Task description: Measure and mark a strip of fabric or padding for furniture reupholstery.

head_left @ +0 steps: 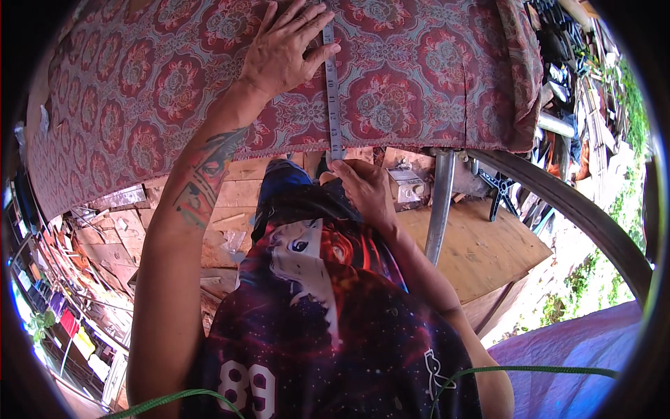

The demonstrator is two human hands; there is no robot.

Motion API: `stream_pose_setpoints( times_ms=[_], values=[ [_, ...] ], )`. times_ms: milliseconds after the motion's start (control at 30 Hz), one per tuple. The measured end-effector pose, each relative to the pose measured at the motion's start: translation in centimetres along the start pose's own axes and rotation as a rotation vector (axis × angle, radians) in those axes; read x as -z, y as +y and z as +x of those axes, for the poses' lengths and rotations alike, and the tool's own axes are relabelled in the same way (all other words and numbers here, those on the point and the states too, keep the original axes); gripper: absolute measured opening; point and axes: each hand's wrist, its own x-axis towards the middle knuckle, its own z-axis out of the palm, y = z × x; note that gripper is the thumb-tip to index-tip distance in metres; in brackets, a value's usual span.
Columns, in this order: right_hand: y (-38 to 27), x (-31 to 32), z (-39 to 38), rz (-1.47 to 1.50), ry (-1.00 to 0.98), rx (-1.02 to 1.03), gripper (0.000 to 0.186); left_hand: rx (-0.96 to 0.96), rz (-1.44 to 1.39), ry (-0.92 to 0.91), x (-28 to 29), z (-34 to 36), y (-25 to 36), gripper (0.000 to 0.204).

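Note:
A red and grey-blue patterned upholstery fabric (387, 105) lies spread in front of me, its near edge hanging level with my waist. Across it, running from far to near, lies a pale measuring tape (333, 105). My left hand (286, 52) rests flat on the fabric, fingers stretched out, the thumb touching the tape. At the fabric's near edge, my right hand (363, 185) pinches the tape's near end between thumb and fingers.
A curved metal tube (565, 202) and an upright metal leg (440, 209) stand to the right. Below them is a plywood board (481, 244) with a black star-shaped base (499, 188). Scrap wood lies at both sides; a green cord (537, 369) crosses near me.

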Motion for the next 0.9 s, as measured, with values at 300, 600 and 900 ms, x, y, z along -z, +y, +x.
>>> stream_pose_setpoints(
  times_ms=[300, 600, 900],
  values=[
    [0.9, 0.0, 0.3, 0.088, -0.022, 0.029, 0.030, -0.189, 0.179, 0.136, -0.7, -1.5, 0.4, 0.068],
    [1.6, 0.3, 0.3, 0.059, -0.028, -0.015, 0.034, -0.087, 0.341, -0.239, 2.5, -3.2, 1.8, 0.122],
    [0.7, 0.5, 0.2, 0.042, -0.053, -0.043, 0.035, -0.092, 0.163, -0.210, 2.9, -3.4, 2.9, 0.109]
  ],
)
